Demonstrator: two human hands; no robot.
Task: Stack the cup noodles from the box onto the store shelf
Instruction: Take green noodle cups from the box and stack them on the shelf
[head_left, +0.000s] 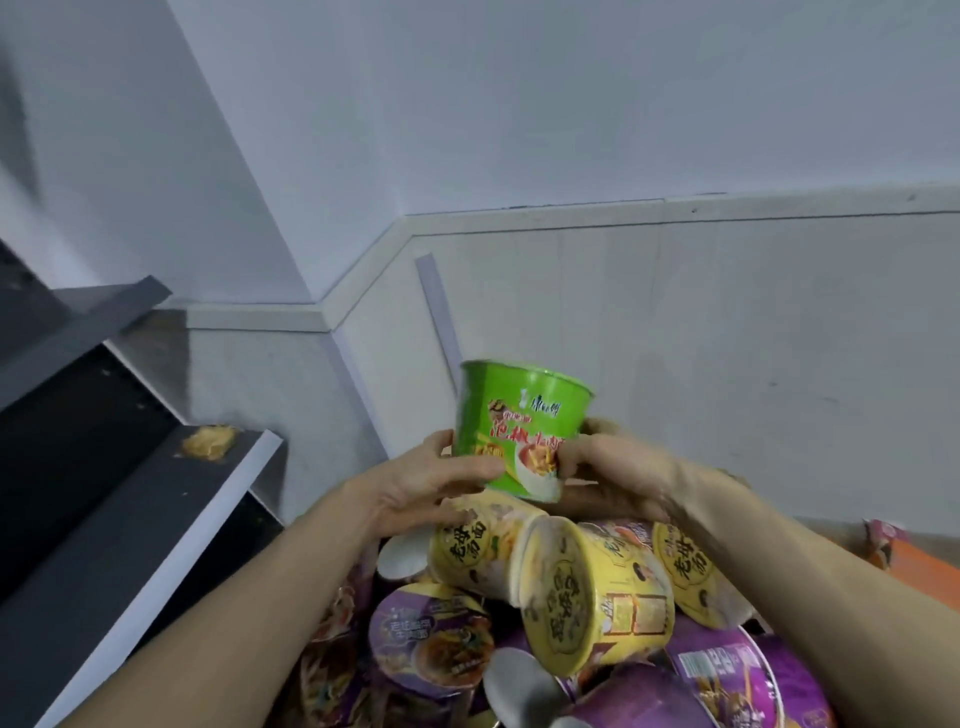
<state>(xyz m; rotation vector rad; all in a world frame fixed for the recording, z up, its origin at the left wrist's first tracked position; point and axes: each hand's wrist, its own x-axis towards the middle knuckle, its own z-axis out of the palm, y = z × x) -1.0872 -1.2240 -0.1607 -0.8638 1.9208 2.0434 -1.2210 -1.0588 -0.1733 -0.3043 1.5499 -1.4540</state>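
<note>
1. Counted: two hands, one green cup, three yellow cups, two purple cups plain to see, and two white cup bottoms. More purple wrapping underneath, too jumbled to count.
2. Both hands clamped on the green cup. Left hand with thumb and fingers curled round the lower left wall. Right hand with fingertips pinching the lower right wall.
3. Green cup between the two hands, near upright with the wide rim uppermost, leaning a little. Held clear above the heap, its base just over the leftmost yellow cup.
4. Directly below the grip, the three yellow cups, all lying on their sides and pressed together. Middle one with its lid turned toward the camera, one to either side of it. Left hand's lower fingers close over the leftmost one; touching or not, cannot tell.
5. Lower still, one purple cup under the left forearm and the other under the right forearm. One white bottom just beneath the left wrist, the other between the two purple cups.
6. Left of the grip, well apart, a dark shelf with two boards in view, the lower one with a pale front edge. A crumpled yellow scrap on that lower board near its far end. Bare board from the scrap down along the edge.
7. Behind and above the grip, a pale wall panel with a ledge along its top, and open air between it and the green cup.
8. Right of the grip and lower, an orange edge beside the heap, partly hidden by the right forearm.
</note>
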